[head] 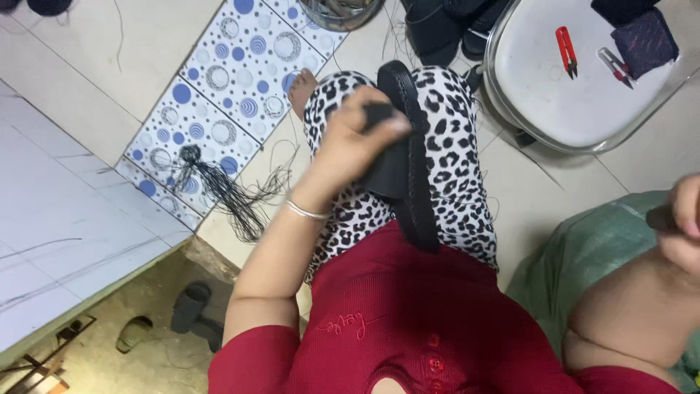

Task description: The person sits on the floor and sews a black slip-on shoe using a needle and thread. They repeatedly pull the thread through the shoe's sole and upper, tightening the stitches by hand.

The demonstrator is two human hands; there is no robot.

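Evidently, a black sandal is gripped by the closed left hand and rested on the lap just under it, while a small dark object is pinched in the closed right hand well off to the side. The sandal is judged light, bendable and rubbery, not fragile; it is best held across the sole's middle, where it is clasped now.

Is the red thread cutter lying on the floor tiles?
No, the red thread cutter lies on the white round stool seat, beside a second cutter.
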